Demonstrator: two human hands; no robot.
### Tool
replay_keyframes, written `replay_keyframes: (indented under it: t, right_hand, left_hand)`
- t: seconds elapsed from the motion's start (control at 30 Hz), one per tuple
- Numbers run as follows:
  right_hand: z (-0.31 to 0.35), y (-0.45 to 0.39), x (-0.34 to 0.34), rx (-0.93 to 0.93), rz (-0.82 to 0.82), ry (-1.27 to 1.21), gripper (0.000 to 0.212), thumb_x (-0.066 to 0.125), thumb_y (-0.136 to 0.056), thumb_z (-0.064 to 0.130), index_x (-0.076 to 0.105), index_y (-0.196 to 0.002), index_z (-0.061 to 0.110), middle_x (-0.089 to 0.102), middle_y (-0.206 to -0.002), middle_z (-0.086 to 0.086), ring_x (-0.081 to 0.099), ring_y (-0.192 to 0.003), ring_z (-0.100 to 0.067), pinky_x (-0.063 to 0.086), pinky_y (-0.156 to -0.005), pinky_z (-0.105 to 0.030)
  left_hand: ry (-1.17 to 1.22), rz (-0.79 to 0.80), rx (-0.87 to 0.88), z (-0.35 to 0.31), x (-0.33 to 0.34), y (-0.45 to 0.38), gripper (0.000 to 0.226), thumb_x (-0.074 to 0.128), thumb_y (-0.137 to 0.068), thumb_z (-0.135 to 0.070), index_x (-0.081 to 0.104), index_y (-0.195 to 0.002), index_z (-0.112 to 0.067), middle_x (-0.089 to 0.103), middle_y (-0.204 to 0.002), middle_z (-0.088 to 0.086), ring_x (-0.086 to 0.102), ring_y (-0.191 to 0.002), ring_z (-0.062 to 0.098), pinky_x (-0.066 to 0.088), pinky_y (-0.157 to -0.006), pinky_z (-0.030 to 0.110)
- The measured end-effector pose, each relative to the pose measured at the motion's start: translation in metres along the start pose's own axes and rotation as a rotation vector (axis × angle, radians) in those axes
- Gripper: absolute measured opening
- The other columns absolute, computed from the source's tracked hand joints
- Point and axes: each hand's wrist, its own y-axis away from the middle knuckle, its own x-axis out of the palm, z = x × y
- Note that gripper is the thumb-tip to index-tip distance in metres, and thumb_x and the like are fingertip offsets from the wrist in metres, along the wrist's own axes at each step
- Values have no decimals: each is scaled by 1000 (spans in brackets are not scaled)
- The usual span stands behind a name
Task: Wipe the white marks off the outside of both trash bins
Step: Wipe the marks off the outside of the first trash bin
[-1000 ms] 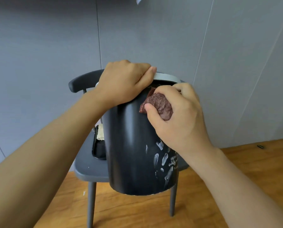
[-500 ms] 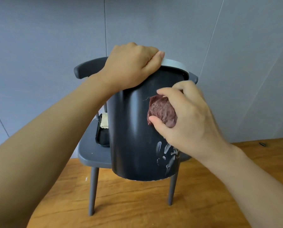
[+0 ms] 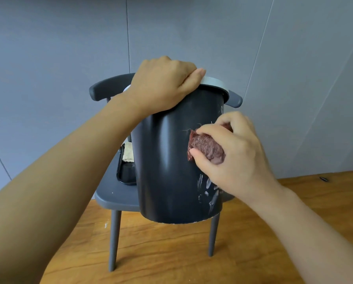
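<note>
Head view: black trash bin (image 3: 167,171) bears white marks (image 3: 209,191) low down.

The trash bin (image 3: 171,171) is showing a dark charcoal, near-black wall under a pale grey rim (image 3: 214,82), with white smeared marks (image 3: 209,193) streaking its lower right side. The cloth (image 3: 206,148) is showing a dull maroon weave. The chair (image 3: 114,193) is appearing slate grey, carrying a black tray (image 3: 126,175) with a cream textured cloth (image 3: 128,153). The floor (image 3: 253,253) is glowing warm orange-brown wood grain; the wall (image 3: 69,48) is looking blue-grey.
</note>
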Motion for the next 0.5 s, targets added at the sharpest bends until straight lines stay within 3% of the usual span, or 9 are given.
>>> replay_keyframes:
  t: [0.13, 0.3, 0.4, 0.5]
  right_hand:
    - [2, 28, 5, -42, 95, -68, 36, 77, -86, 39, 73, -111, 14, 49, -109, -2, 52, -101, -21, 58, -73, -37]
    - [0, 68, -1, -98, 258, -108, 26, 72, -87, 39, 71, -103, 19, 46, -104, 3, 51, -95, -18, 56, -64, -35]
    - [-3, 53, -2, -74, 200, -116, 27, 71, -88, 41, 73, -103, 19, 48, -103, 2, 53, -94, -17, 57, -67, -35]
    - [-5, 23, 1, 29, 32, -129, 30, 74, -85, 40, 75, -106, 18, 52, -104, -2, 57, -96, -22, 58, -74, -37]
  left_hand:
    - [12, 37, -26, 7, 3, -3, 59, 29, -98, -68, 37, -70, -16, 41, -57, -1, 45, -67, 33, 31, -60, 36]
    - [16, 26, -19, 3, 5, -6, 59, 30, -97, -67, 30, -65, -19, 39, -55, -2, 42, -66, 31, 27, -58, 35]
    - [25, 27, -26, 0, 6, -8, 58, 33, -99, -65, 30, -65, -17, 39, -55, -1, 41, -66, 32, 28, -59, 35]
    - [34, 22, -17, 1, 5, -8, 58, 32, -99, -63, 28, -65, -17, 36, -54, 0, 39, -65, 34, 31, -60, 37]
